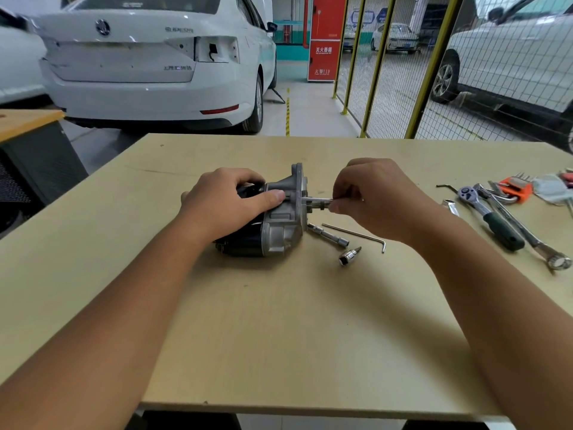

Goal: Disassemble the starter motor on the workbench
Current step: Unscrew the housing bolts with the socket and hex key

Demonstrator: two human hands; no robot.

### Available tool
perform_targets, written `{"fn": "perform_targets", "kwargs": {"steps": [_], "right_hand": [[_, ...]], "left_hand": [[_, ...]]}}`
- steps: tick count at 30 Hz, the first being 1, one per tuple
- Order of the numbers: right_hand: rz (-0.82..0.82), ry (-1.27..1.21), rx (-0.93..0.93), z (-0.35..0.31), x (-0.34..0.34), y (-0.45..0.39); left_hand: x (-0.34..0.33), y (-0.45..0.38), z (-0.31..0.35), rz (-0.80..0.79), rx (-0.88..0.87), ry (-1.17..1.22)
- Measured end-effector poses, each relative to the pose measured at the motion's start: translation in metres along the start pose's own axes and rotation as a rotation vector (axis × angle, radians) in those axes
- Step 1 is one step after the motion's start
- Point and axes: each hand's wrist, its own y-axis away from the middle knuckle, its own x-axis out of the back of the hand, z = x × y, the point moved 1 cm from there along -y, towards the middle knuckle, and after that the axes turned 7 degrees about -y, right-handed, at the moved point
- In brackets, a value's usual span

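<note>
Pale wooden workbench (279,321) before white car (148,57) and yellow mesh fence (403,72)

A white car (148,57) is parked beyond the bench, beside a red cabinet (324,38) and yellow mesh fencing (400,72).

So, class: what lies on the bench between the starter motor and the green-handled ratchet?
In the head view, between the starter motor and the ratchet lie an extension bar, a long hex key and a small socket; the right hand hovers above.
</note>
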Motion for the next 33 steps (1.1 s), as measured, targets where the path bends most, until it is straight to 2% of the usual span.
{"fn": "perform_targets", "kwargs": {"steps": [11, 24, 33], "right_hand": [[-0.059, -0.057, 0.010, -0.0002, 0.0014, 0.0016], [0.058, -0.042, 0.011, -0.0007, 0.0020, 0.0021], [0.045, -0.108, 0.027, 0.0002, 0.0010, 0.0017]], "left_hand": [[-0.0001, 0.0005, 0.0002, 0.010, 0.011, -0.002], [0.0002, 0.0014, -0.0005, -0.017, -0.013, 0.053], [-0.0002, -0.0002, -0.0023, 0.004, -0.016, 0.038]]}}
